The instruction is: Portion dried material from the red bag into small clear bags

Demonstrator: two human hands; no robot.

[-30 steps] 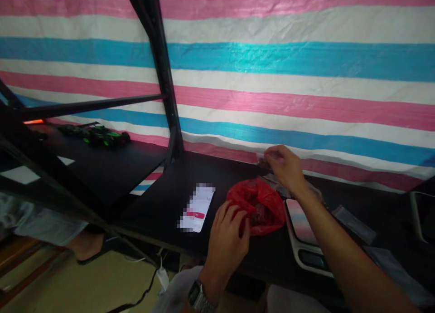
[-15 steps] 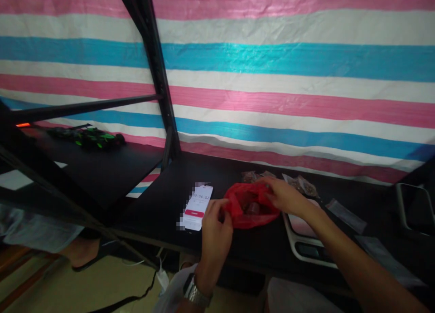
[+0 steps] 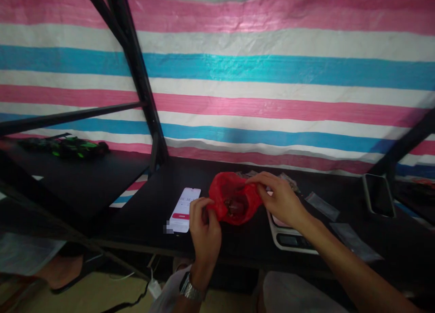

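A red plastic bag (image 3: 226,186) is held with its mouth spread between both hands. Inside it a small translucent cup-like item (image 3: 237,206) lies among brownish contents that I cannot make out. My left hand (image 3: 205,229) pinches the bag's left rim, and my right hand (image 3: 277,197) pinches its right rim. Left of the bag lies a phone (image 3: 185,208) with a timer on its lit screen. Under my right forearm sits a white kitchen scale (image 3: 288,245), partly covered. Behind the bag are small clear packets (image 3: 288,181) with brownish contents, partly hidden by my right hand.
Two flat clear zip bags, one nearer the scale (image 3: 322,205) and one closer to me (image 3: 355,241), lie on the black table (image 3: 142,227). A dark-screened phone (image 3: 379,195) stands at the right. Green-black toy cars (image 3: 76,147) and a black metal frame (image 3: 139,77) are at left.
My view has turned a little to the right. The bag's mouth is tipped more toward me and spread wider, showing more of the inside. Both hands keep their hold on its rim.
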